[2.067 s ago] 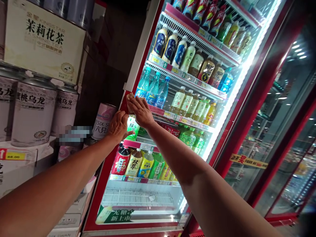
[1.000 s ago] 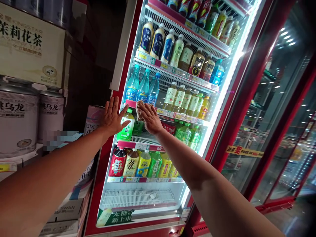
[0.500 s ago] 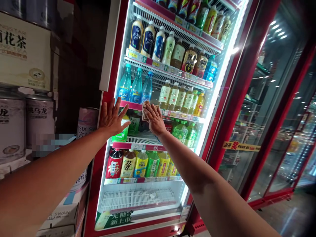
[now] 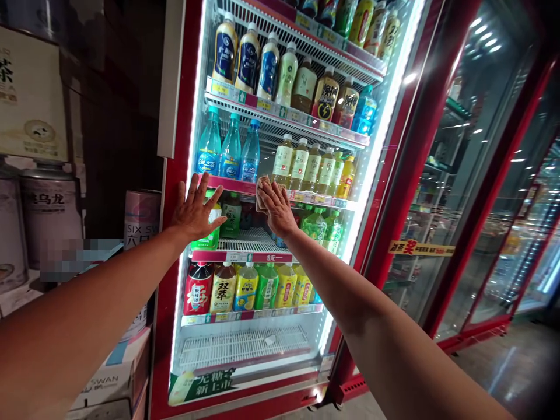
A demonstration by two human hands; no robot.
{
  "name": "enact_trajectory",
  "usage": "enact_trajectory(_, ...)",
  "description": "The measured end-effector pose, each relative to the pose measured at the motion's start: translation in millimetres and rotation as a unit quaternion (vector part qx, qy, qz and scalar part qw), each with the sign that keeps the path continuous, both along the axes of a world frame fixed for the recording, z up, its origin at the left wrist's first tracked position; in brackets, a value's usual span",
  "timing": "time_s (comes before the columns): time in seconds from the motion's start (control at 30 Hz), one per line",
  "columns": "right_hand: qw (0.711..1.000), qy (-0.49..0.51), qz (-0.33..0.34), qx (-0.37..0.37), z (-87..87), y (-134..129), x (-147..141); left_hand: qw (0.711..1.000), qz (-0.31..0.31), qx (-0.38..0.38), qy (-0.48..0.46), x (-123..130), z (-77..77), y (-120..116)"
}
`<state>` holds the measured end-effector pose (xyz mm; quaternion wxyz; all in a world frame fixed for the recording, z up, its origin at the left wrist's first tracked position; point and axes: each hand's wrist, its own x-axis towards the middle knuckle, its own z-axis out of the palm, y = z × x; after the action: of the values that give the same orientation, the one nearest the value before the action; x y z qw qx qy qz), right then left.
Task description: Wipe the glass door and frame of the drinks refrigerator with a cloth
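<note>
A lit, red-framed drinks fridge (image 4: 172,286) stands in front of me, its shelves lined with bottles. My right hand (image 4: 276,205) presses a crumpled brown cloth (image 4: 261,192) against the glass door, at the height of a middle shelf edge. To its left, my left hand (image 4: 198,210) is spread with fingers apart, at or just before the glass near the door's left side. Blue water bottles (image 4: 230,146) are behind the glass above the left hand. Pale-labelled tea bottles (image 4: 300,163) stand above and right of the cloth.
Cardboard boxes (image 4: 109,382) and grey canisters (image 4: 51,210) are stacked close on the left. Another red-framed glass cooler (image 4: 437,233) stands to the right, bearing a yellow sticker strip (image 4: 422,249). Grey floor (image 4: 494,373) shows at lower right.
The view has shifted a little to the right, so the fridge sits further left. My right hand and the cloth have moved slightly right across the glass; my left hand stays spread.
</note>
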<state>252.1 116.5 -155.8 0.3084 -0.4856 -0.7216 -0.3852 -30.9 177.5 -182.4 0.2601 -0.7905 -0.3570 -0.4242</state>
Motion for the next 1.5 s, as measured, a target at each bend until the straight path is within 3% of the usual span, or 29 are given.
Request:
enact_trajectory(0.13,0.998,-0.049,0.024,-0.026,-1.2,-4.4,10.4,1.0,-0.003,0.014,-0.008,2.9,-2.4,-1.8)
enact_trajectory(0.33,0.998,0.056,0.004,0.029,1.0,2.3,22.4,0.999,0.0,0.013,-0.043,14.9,-4.9,-6.3)
enact_trajectory(0.57,0.999,-0.022,0.016,-0.019,-9.8,-9.3,39.7,0.997,-0.015,0.048,-0.062,39.2,5.4,-13.9)
enact_trajectory(0.77,0.995,0.09,0.0,0.046,-16.2,-0.4,48.4,0.997,-0.044,0.048,0.037,55.8,12.9,-15.9)
enact_trajectory(0.9,0.998,0.052,-0.005,0.03,-23.0,-5.7,54.3,0.993,-0.073,0.047,0.084,75.4,9.8,-18.0)
enact_trajectory(1.0,1.0,0.023,-0.006,0.02,-21.2,-13.5,67.3,0.99,-0.092,0.056,0.095,91.0,9.9,-19.2)
enact_trajectory(1.17,0.994,0.086,-0.047,0.036,-20.3,-15.9,86.8,0.992,-0.086,0.034,0.091,108.0,10.4,-19.7)
enact_trajectory(1.37,0.999,0.042,-0.022,0.023,-16.3,-16.8,110.8,0.993,-0.074,0.044,0.086,112.3,6.7,-19.2)
enact_trajectory(1.5,0.992,0.106,-0.035,0.055,-19.4,-15.9,121.1,0.993,-0.068,0.049,0.083,113.3,5.5,-18.6)
